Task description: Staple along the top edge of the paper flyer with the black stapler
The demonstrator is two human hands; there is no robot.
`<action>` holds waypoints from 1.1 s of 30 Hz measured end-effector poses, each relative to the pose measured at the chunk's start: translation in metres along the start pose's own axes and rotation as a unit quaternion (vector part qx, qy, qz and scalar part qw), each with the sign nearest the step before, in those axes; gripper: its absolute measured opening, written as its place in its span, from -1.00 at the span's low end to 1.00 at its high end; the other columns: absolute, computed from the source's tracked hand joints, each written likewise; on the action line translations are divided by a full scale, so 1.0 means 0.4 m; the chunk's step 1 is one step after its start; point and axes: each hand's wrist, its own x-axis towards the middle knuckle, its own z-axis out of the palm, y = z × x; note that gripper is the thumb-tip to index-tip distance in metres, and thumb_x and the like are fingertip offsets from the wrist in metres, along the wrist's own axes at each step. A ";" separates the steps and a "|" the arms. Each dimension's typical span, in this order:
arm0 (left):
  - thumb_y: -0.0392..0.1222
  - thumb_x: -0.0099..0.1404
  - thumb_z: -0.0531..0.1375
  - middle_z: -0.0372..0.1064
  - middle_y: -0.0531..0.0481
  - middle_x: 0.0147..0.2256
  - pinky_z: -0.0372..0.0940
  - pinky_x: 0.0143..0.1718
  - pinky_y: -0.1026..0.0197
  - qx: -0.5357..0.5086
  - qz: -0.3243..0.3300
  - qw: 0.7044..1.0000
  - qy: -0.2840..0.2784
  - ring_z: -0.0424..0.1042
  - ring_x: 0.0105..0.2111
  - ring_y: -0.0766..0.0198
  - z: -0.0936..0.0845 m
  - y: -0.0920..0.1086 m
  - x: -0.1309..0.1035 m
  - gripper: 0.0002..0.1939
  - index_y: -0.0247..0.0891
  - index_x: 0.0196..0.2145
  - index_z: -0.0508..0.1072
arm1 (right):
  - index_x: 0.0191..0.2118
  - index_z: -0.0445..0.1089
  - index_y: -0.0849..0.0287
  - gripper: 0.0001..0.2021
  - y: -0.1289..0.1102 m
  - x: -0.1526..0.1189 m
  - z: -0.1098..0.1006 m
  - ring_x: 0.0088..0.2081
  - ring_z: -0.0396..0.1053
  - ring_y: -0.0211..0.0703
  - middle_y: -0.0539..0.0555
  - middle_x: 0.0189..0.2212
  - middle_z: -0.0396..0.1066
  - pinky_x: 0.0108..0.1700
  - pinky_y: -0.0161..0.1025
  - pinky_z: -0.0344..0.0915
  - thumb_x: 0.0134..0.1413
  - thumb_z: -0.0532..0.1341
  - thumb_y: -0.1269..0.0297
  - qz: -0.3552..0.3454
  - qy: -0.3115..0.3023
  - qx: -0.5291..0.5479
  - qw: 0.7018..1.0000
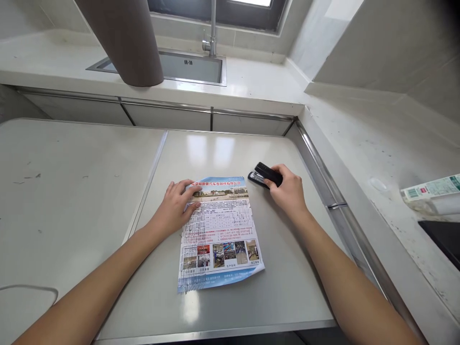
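Note:
A printed sheet (223, 230) with photos and text lies on the pale folding table; rows of staples or cuts show along its left side, too fine to tell which. My left hand (176, 203) rests on the sheet's upper left edge, fingers spread and holding nothing. Just right of the sheet's top corner, my right hand (289, 189) is wrapped round a black stapler (266, 173). The stapler's front end points left, with its jaws apart, and no paper is between them.
Behind the table (108, 158) runs a counter with a sink (194, 67) and faucet (212, 45). A brown cylinder (132, 48) stands at the counter's front. A carton (431, 189) lies on the right counter, near a black item (443, 239).

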 end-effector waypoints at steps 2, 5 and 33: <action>-0.16 0.48 0.10 0.30 -0.23 0.20 0.10 0.34 -0.39 -0.041 -0.002 0.999 0.019 0.31 0.25 -0.06 -0.008 0.003 0.002 -0.66 -0.15 0.15 0.44 | -0.10 0.42 0.05 -0.76 0.002 0.000 0.002 -0.18 0.49 0.08 0.09 -0.18 0.58 -0.14 -0.11 0.33 0.06 0.26 0.34 -0.006 -0.024 -0.005 1.000; -0.20 0.46 0.09 0.30 -0.17 0.16 0.36 0.18 -0.13 -0.117 -0.010 0.992 0.049 0.38 0.17 0.02 -0.022 0.008 0.003 -0.69 -0.16 0.09 0.48 | 0.06 0.38 0.04 -0.60 0.004 -0.002 0.003 -0.12 0.49 0.09 0.11 -0.10 0.55 -0.09 -0.10 0.32 0.07 0.20 0.41 -0.053 -0.056 -0.011 0.997; -0.06 0.36 0.26 0.30 -0.16 0.17 0.39 -0.39 0.19 -0.274 -0.093 0.956 0.042 0.50 -0.13 0.13 -0.036 0.001 0.004 -0.70 -0.12 0.01 0.59 | -0.13 0.37 0.09 -0.90 -0.060 -0.047 0.016 -0.15 0.38 0.00 0.11 -0.19 0.48 -0.11 -0.13 0.20 0.26 0.19 0.32 -0.198 -0.154 -0.068 0.966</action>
